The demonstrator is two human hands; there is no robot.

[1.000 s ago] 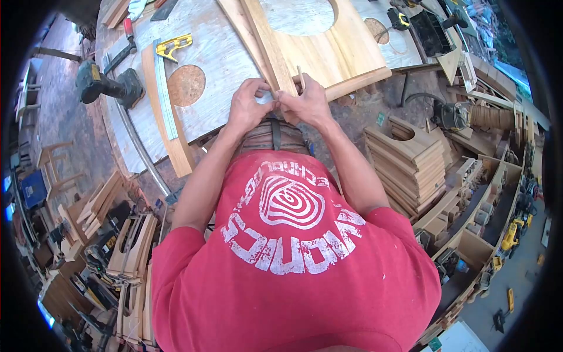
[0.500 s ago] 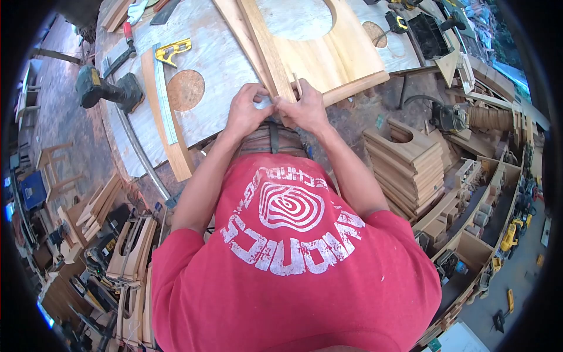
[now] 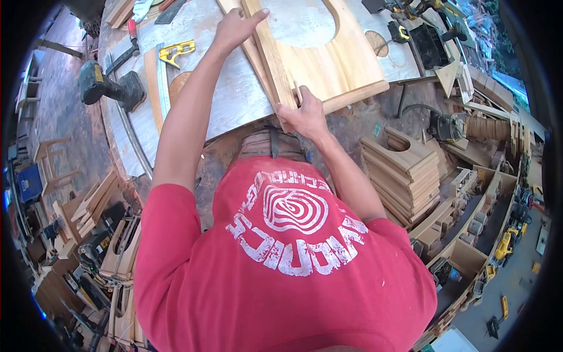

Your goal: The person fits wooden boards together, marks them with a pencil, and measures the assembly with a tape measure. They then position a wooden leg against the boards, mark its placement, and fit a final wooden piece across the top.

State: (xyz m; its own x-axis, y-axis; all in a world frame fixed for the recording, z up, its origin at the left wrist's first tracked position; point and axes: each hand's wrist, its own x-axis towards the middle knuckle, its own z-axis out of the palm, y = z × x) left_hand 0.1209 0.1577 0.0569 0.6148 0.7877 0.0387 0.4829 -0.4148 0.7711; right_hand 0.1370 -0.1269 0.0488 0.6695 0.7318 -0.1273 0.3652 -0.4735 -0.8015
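A wooden panel (image 3: 346, 58) with a round cut-out lies on the plywood workbench (image 3: 231, 94). Along its left edge runs a long wooden strip (image 3: 270, 50). My left hand (image 3: 234, 26) is stretched far forward, fingers spread on the far part of that strip. My right hand (image 3: 299, 114) grips the strip's near end at the bench edge, with a pencil (image 3: 297, 91) sticking up between its fingers.
On the bench's left lie a cordless drill (image 3: 108, 85), a yellow combination square (image 3: 170, 53) on a board, and a hammer (image 3: 126, 47). A tape measure (image 3: 402, 32) and black case sit far right. Stacked cut-out boards (image 3: 404, 170) stand on the floor at right.
My left hand left the strip's near end beside the right hand and reached forward to its far part. The right hand stayed at the near end.
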